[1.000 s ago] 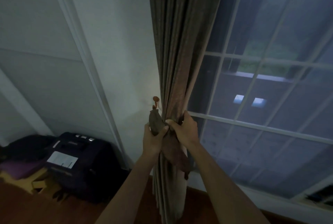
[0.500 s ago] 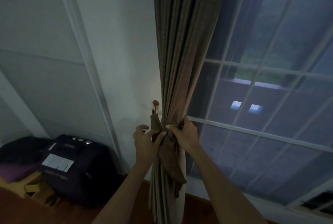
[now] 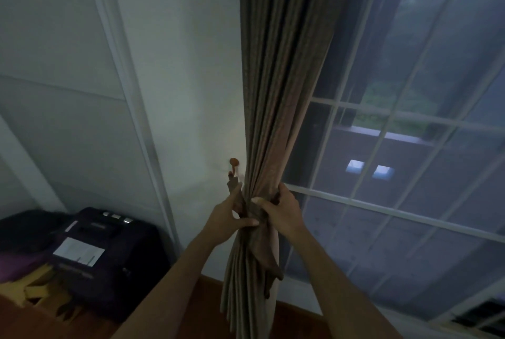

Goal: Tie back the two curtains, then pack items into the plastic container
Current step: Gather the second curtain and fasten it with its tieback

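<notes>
A brown pleated curtain (image 3: 276, 87) hangs gathered at the left edge of the window. A brown fabric tieback (image 3: 263, 252) wraps around it at waist height, one end running up toward a round-headed wall hook (image 3: 234, 161), the other dangling down. My left hand (image 3: 228, 220) pinches the tieback on the curtain's left side. My right hand (image 3: 281, 211) grips the bunched curtain and the tieback from the right. No plastic container is in view.
A white wall (image 3: 180, 93) lies left of the curtain, and a gridded window (image 3: 396, 202) lies right. A dark suitcase (image 3: 106, 254) with a white label stands on the wooden floor at lower left, beside purple and yellow items (image 3: 24, 284).
My left hand has shifted on the tieback, going from a closed grip to a thumb-and-finger pinch below the hook. The view has moved slightly closer. My right hand holds its place.
</notes>
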The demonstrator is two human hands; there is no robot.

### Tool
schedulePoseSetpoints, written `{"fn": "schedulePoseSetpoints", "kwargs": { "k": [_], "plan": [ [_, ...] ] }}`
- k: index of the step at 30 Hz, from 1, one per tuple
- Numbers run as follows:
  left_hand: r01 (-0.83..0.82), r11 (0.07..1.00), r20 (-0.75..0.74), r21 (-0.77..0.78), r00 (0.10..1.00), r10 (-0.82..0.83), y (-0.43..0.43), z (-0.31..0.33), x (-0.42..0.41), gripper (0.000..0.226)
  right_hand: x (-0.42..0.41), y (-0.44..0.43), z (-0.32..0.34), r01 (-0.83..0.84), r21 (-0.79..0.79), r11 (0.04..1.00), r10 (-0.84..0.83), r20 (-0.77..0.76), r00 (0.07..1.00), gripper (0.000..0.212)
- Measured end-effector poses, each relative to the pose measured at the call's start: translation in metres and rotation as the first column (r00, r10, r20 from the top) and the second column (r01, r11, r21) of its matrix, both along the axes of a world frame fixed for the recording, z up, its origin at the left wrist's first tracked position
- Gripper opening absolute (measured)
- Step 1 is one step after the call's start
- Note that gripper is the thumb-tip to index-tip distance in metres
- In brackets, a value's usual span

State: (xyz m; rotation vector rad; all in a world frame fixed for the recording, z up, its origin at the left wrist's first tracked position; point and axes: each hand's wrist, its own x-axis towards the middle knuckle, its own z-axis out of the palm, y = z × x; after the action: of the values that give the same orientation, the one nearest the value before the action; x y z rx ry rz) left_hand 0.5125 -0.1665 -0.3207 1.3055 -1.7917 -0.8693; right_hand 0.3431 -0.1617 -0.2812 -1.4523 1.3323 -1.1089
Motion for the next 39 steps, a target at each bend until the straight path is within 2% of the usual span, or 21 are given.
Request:
{"fn": "schedulePoseSetpoints", "kwargs": {
  "k": [6, 11, 14, 15, 16, 18, 19, 21, 23, 24, 26, 29, 31, 32, 35, 39],
  "plan": [
    [0.035, 0.983, -0.033, 0.182, 0.999, -0.029, -0.012, 0.01, -0.018, 0.074, 0.0, -0.002, -0.004, 0.008, -0.007, 1.0, -0.008, 0.012, 1.0, 0.044],
    [-0.1, 0.98, -0.038, 0.171, 0.993, 0.108, -0.011, 0.008, -0.034, 0.055, -0.007, -0.01, -0.004, 0.005, -0.025, 1.0, -0.006, -0.027, 1.0, 0.05],
    [-0.128, 0.974, -0.056, 0.188, 0.989, 0.14, -0.011, 0.009, -0.037, 0.049, -0.013, -0.014, -0.004, -0.053, 0.023, 0.998, 0.054, -0.025, 0.998, 0.056],
    [-0.135, 0.972, -0.057, 0.195, 0.987, 0.148, -0.012, 0.01, -0.036, 0.049, -0.015, -0.015, -0.003, -0.077, 0.05, 0.996, 0.076, 0.034, 0.997, 0.056],
    [-0.14, 0.969, -0.049, 0.202, 0.987, 0.153, -0.012, 0.011, -0.035, 0.049, -0.018, -0.015, -0.002, -0.079, 0.082, 0.993, 0.066, 0.155, 0.986, 0.053],
    [-0.142, 0.965, -0.028, 0.219, 0.988, 0.152, -0.011, 0.014, -0.033, 0.055, -0.025, -0.011, -0.01, 0.035, 0.188, 0.981, -0.115, 0.434, 0.893, 0.035],
    [-0.141, 0.964, -0.021, 0.226, 0.989, 0.149, -0.012, 0.015, -0.033, 0.059, -0.029, -0.007, -0.019, 0.145, 0.218, 0.965, -0.231, 0.455, 0.86, 0.025],
    [-0.149, 0.96, -0.011, 0.238, 0.988, 0.156, -0.013, 0.016, -0.033, 0.063, -0.036, 0.003, -0.045, 0.3, 0.172, 0.939, -0.333, 0.219, 0.917, 0.019],
    [-0.163, 0.957, -0.001, 0.242, 0.986, 0.168, -0.014, 0.017, -0.035, 0.061, -0.03, 0.016, -0.063, 0.199, 0.171, 0.965, -0.194, -0.04, 0.98, 0.017],
    [-0.168, 0.956, 0.003, 0.242, 0.985, 0.172, -0.015, 0.017, -0.037, 0.059, -0.024, 0.024, -0.066, 0.114, 0.217, 0.969, -0.091, -0.112, 0.99, 0.013],
    [-0.178, 0.955, 0.011, 0.237, 0.984, 0.18, -0.015, 0.017, -0.041, 0.058, -0.014, 0.033, -0.069, 0.018, 0.262, 0.965, 0.024, -0.155, 0.988, 0.015],
    [-0.184, 0.953, 0.04, 0.241, 0.983, 0.18, -0.014, 0.018, -0.043, 0.062, -0.011, 0.035, -0.071, -0.003, 0.249, 0.968, 0.059, -0.218, 0.974, 0.032],
    [-0.172, 0.951, 0.047, 0.256, 0.985, 0.165, -0.015, 0.018, -0.039, 0.065, -0.015, 0.034, -0.068, -0.071, 0.267, 0.961, 0.16, -0.328, 0.931, 0.026],
    [-0.166, 0.951, 0.05, 0.259, 0.986, 0.159, -0.015, 0.019, -0.036, 0.066, -0.02, 0.032, -0.064, -0.086, 0.246, 0.965, 0.189, -0.432, 0.882, 0.02],
    [-0.146, 0.954, 0.041, 0.261, 0.989, 0.14, -0.016, 0.02, -0.03, 0.069, -0.04, 0.019, -0.043, -0.071, 0.037, 0.997, 0.076, -0.721, 0.689, 0.018],
    [-0.114, 0.961, 0.026, 0.253, 0.994, 0.111, -0.013, 0.022, -0.03, 0.065, -0.046, -0.01, -0.014, -0.059, -0.011, 0.998, 0.026, -0.807, 0.589, 0.018]
  ]
}}
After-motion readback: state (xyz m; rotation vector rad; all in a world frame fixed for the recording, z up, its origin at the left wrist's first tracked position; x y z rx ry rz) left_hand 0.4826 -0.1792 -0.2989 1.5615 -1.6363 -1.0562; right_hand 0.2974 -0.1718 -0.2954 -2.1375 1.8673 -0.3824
